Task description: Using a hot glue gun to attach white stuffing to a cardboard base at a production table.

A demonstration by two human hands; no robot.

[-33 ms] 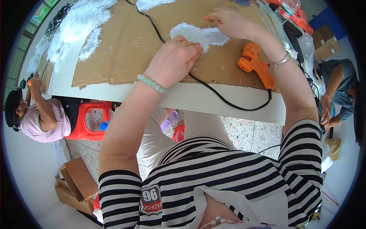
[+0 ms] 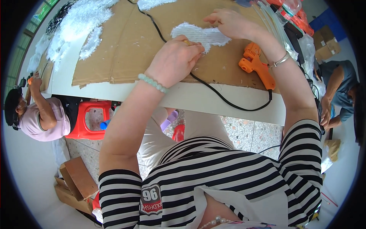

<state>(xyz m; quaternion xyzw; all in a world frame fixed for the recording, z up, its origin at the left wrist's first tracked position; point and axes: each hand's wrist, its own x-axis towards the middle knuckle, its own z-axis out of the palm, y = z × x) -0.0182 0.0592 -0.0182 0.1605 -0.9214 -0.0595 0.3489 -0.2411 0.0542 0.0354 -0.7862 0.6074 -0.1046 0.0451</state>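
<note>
White piece (image 2: pixel 204 34) unmoved, back from the tabletop's (image 2: pixel 206 101) near edge; left hand (image 2: pixel 173 57) bunched, pinch unclear; right hand (image 2: pixel 232 23) loosely spread.

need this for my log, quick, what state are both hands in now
Left hand: curled at the edge of the white piece; its grip cannot be told.
Right hand: loosely open, nothing visibly held.

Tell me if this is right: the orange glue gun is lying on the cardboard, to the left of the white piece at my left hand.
The side is wrong: the head view shows the orange glue gun lying on the cardboard to the right of the white piece at your left hand.
</note>
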